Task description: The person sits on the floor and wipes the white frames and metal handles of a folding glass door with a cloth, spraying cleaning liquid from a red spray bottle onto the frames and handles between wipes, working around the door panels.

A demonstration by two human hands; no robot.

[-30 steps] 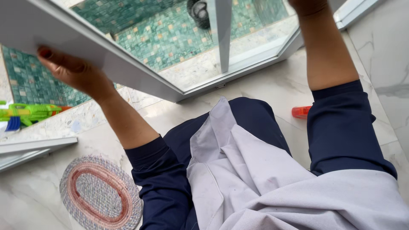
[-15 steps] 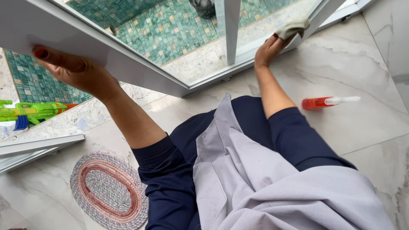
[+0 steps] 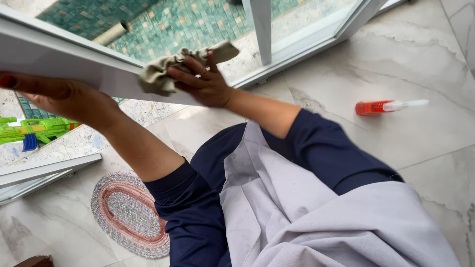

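Observation:
My right hand grips a crumpled beige cloth and presses it against the white frame bar of a window sash. My left hand rests on the same bar further left, fingers laid along its face, steadying it. Both forearms come out of dark blue sleeves, and a pale grey apron hangs below them. Behind the bar, glass panes show green mosaic tiling far below.
A red spray bottle with a white nozzle lies on the marble floor at the right. An oval braided rug sits at lower left. A green toy water gun lies at the left, beside another white frame piece.
My right hand has carried the cloth from the upper right of the window down and left onto the white bar. The left hand has stayed on the bar.

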